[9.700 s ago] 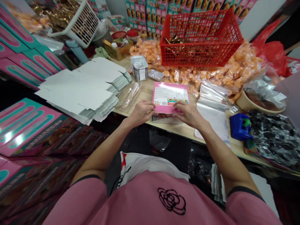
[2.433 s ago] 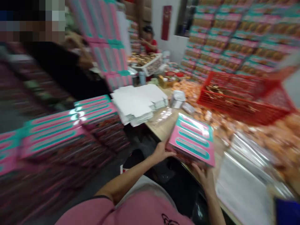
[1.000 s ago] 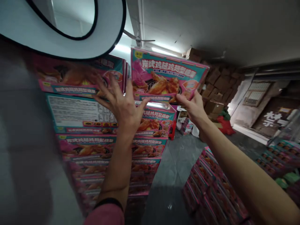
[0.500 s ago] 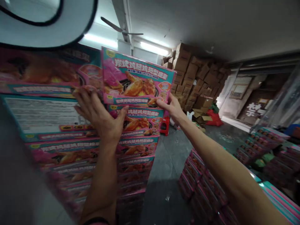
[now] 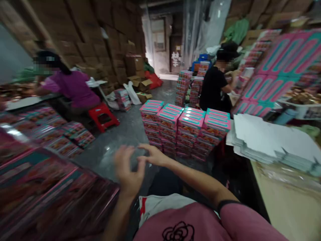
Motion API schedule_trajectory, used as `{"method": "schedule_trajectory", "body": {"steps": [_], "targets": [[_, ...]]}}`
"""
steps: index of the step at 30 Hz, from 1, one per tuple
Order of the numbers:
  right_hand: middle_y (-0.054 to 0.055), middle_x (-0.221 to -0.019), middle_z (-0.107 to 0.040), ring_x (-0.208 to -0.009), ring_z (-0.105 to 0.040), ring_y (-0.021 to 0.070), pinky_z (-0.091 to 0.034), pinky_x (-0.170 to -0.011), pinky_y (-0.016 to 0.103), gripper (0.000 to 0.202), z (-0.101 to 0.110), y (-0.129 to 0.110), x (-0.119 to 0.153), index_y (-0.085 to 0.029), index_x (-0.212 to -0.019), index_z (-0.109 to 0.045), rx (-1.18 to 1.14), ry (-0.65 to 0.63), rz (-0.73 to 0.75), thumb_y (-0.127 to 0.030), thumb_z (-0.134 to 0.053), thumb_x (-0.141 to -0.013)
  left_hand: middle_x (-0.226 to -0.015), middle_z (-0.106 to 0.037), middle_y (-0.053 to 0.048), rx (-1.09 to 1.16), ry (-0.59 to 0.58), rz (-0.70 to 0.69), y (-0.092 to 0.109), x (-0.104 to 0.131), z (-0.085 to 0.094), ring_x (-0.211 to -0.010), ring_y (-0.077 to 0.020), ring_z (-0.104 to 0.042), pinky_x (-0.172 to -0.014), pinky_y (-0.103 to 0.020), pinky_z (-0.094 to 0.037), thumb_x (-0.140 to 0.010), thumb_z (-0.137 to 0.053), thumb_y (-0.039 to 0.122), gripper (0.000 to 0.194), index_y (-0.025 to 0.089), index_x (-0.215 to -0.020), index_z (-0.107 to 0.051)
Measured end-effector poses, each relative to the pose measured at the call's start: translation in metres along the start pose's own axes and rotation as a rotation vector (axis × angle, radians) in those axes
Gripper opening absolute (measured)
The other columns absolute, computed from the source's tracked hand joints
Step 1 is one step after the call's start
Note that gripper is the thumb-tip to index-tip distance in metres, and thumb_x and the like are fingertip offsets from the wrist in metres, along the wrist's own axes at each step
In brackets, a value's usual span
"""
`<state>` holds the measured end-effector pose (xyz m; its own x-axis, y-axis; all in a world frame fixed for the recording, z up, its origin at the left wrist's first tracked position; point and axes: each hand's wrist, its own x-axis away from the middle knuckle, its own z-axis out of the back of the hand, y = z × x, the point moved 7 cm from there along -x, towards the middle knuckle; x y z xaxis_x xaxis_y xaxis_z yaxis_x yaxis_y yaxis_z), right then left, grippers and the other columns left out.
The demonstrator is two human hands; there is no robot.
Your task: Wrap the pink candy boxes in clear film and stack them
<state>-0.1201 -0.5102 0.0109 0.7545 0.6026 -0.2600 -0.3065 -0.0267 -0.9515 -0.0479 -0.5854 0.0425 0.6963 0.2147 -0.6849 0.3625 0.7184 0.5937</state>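
My left hand (image 5: 129,170) is raised over the grey floor, smeared by motion, its fingers apart and nothing in it. Close beside it, my right hand (image 5: 154,155) has thumb and forefinger spread, also holding nothing. In front of both hands stand several stacks of pink and teal printed boxes (image 5: 192,117), with food pictures on their sides; no hand touches them. A large blurred pile of similar boxes (image 5: 50,187) fills the lower left, beside my left forearm.
A person in purple (image 5: 72,87) sits on a red stool (image 5: 103,117) at the left. Another in black (image 5: 213,83) sits behind the stacks. Flat white card sheets (image 5: 273,137) lie on a table (image 5: 281,197) at the right. Cartons (image 5: 92,50) line the back wall.
Both hands were on boxes in a tall stack; now they hold nothing and are off it. My view has swung right, bringing the two people and the table into sight.
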Motion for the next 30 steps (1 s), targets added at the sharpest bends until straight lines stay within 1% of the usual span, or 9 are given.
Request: {"method": "schedule_trajectory", "body": {"steps": [1, 3, 6, 8, 12, 15, 21, 26, 30], "targets": [[0.003, -0.112, -0.077, -0.115, -0.068, 0.0256, -0.048, -0.108, 0.04, 0.042, 0.028, 0.046, 0.034, -0.021, -0.1, -0.074, -0.028, 0.128, -0.191, -0.034, -0.088, -0.064, -0.121, -0.071, -0.013, -0.006, -0.093, 0.012, -0.006, 0.022, -0.031, -0.131, -0.0385, -0.056, -0.113, -0.067, -0.038, -0.086, -0.068, 0.041, 0.035, 0.023, -0.115, -0.07], [0.004, -0.091, -0.078, -0.099, -0.072, 0.0284, -0.053, -0.099, 0.046, 0.029, 0.073, 0.106, 0.105, -0.019, -0.085, -0.074, -0.019, 0.337, -0.34, -0.034, -0.086, -0.063, -0.14, -0.061, -0.022, -0.172, -0.564, 0.139, -0.029, 0.072, -0.113, -0.138, -0.0455, -0.048, -0.113, -0.074, -0.03, -0.085, -0.063, 0.046, 0.05, 0.016, -0.125, -0.066], [0.005, -0.076, -0.074, -0.088, -0.073, 0.03, -0.056, -0.09, 0.048, 0.025, 0.122, 0.156, 0.206, -0.018, -0.074, -0.071, -0.033, 0.644, -0.473, -0.034, -0.085, -0.061, -0.165, -0.028, -0.024, -0.365, -1.067, 0.213, -0.053, 0.141, -0.21, -0.152, -0.0455, -0.025, -0.114, -0.07, -0.029, -0.095, -0.043, 0.052, 0.068, 0.013, -0.15, -0.044], [0.006, -0.077, -0.074, -0.087, -0.073, 0.031, -0.056, -0.089, 0.05, 0.026, 0.141, 0.176, 0.262, -0.018, -0.075, -0.071, -0.065, 0.847, -0.539, -0.037, -0.082, -0.062, -0.165, -0.025, -0.026, -0.41, -1.238, 0.141, -0.054, 0.17, -0.251, -0.153, -0.0475, -0.02, -0.112, -0.072, -0.028, -0.097, -0.038, 0.052, 0.067, 0.013, -0.151, -0.044], [0.01, -0.086, -0.077, -0.094, -0.074, 0.0315, -0.056, -0.094, 0.05, 0.031, 0.158, 0.197, 0.341, -0.018, -0.08, -0.072, -0.151, 1.142, -0.582, -0.043, -0.08, -0.063, -0.16, -0.036, -0.024, -0.303, -1.381, -0.063, -0.023, 0.202, -0.296, -0.154, -0.0494, -0.011, -0.119, -0.071, -0.006, -0.076, -0.072, 0.046, 0.059, 0.015, -0.125, -0.068], [0.012, -0.09, -0.078, -0.096, -0.074, 0.0313, -0.057, -0.093, 0.048, 0.036, 0.163, 0.2, 0.377, -0.018, -0.083, -0.072, -0.207, 1.255, -0.568, -0.047, -0.08, -0.062, -0.15, -0.051, -0.023, -0.128, -1.417, -0.098, 0.012, 0.209, -0.323, -0.154, -0.0468, -0.018, -0.123, -0.064, -0.002, -0.061, -0.086, 0.033, 0.052, 0.015, -0.109, -0.074], [0.013, -0.093, -0.078, -0.098, -0.075, 0.0334, -0.057, -0.095, 0.05, 0.043, 0.167, 0.19, 0.424, -0.018, -0.083, -0.072, -0.243, 1.401, -0.534, -0.052, -0.081, -0.057, -0.127, -0.069, -0.017, 0.258, -1.225, 0.184, 0.047, 0.147, -0.39, -0.122, -0.0302, -0.063, -0.11, -0.042, -0.044, -0.076, -0.077, 0.033, 0.046, 0.014, -0.117, -0.068], [0.014, -0.091, -0.078, -0.099, -0.075, 0.036, -0.057, -0.097, 0.054, 0.047, 0.171, 0.192, 0.424, -0.019, -0.082, -0.07, -0.239, 1.402, -0.546, -0.054, -0.083, -0.053, -0.109, -0.071, -0.017, 0.368, -0.834, 0.572, -0.015, 0.046, -0.392, -0.106, -0.027, -0.067, -0.092, -0.038, -0.052, -0.077, -0.077, 0.033, 0.048, 0.01, -0.116, -0.061], [0.016, -0.095, -0.078, -0.101, -0.074, 0.0368, -0.055, -0.099, 0.056, 0.048, 0.206, 0.207, 0.378, -0.019, -0.084, -0.07, -0.228, 1.286, -0.562, -0.048, -0.086, -0.051, -0.116, -0.07, -0.011, 0.449, -0.597, 0.764, -0.076, -0.015, -0.385, -0.108, -0.023, -0.065, -0.086, -0.033, -0.052, -0.077, -0.076, 0.031, 0.054, 0.017, -0.125, -0.054]]}}
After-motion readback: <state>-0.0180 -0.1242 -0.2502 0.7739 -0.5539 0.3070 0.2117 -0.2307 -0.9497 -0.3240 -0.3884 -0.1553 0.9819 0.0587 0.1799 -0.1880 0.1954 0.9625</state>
